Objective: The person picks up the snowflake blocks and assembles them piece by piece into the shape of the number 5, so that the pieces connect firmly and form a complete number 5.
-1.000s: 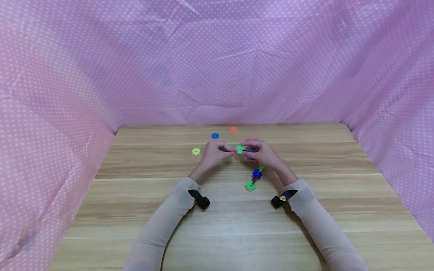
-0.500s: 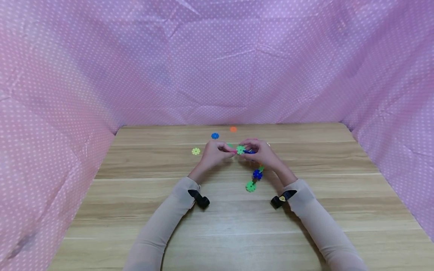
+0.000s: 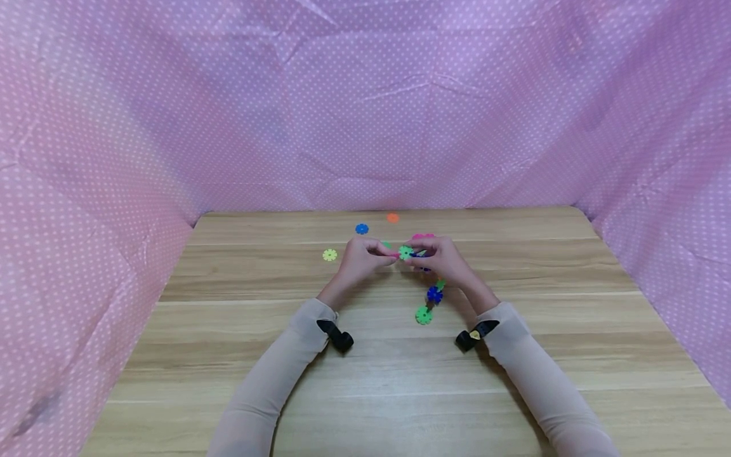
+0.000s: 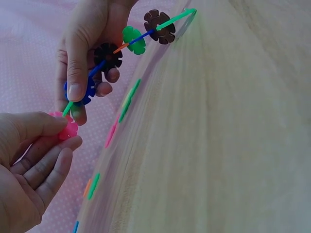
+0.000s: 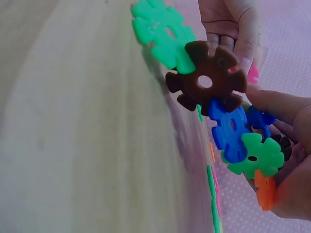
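Sitting between both grips (image 3: 362,259) (image 3: 447,258) is a green disc (image 3: 405,252).

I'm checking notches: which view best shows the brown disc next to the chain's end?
The right wrist view: the brown disc is large and nearly face-on there, its centre hole clear. The left wrist view shows it smaller, partly crossed by the edge-on green disc. The head view gives only a small dark patch.

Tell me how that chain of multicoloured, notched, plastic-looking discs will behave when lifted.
The chain of multicoloured notched discs is probably light, as its pieces look thin and plastic. It may bend stiffly rather than drape, since discs slot into one another at their edges. A joint might slip apart, because only rim notches link them.
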{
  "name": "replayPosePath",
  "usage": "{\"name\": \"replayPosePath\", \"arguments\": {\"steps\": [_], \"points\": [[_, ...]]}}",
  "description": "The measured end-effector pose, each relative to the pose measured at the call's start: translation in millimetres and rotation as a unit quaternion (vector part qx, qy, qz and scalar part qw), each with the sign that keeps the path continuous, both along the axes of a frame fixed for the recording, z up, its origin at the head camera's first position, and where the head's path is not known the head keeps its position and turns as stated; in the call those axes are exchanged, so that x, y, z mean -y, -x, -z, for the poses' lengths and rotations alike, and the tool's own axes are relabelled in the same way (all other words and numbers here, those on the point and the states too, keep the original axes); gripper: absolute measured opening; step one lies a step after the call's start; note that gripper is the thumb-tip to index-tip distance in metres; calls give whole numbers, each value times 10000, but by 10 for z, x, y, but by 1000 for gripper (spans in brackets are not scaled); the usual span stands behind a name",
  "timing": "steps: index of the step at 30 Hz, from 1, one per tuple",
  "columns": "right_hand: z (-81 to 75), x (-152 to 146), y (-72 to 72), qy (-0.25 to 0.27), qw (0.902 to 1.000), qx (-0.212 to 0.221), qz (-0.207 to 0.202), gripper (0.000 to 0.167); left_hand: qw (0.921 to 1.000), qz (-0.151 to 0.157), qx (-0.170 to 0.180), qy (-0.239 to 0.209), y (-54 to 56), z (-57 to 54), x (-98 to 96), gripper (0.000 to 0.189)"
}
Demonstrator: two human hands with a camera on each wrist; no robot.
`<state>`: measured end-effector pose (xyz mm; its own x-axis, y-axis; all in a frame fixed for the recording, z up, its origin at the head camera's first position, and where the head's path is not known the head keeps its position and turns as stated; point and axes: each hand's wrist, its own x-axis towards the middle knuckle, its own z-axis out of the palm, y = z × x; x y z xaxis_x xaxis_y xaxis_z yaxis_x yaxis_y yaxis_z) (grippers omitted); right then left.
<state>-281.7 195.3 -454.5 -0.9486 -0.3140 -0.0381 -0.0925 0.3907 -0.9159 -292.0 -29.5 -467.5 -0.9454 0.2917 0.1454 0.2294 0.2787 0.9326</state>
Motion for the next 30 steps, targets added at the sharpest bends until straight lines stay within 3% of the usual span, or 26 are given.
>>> {"name": "replayPosePath", "arguments": {"steps": [30], "points": [[-23,6,-27,27,9999,52,-95,35,9996,125,132,-221,13,15,16,6]]}}
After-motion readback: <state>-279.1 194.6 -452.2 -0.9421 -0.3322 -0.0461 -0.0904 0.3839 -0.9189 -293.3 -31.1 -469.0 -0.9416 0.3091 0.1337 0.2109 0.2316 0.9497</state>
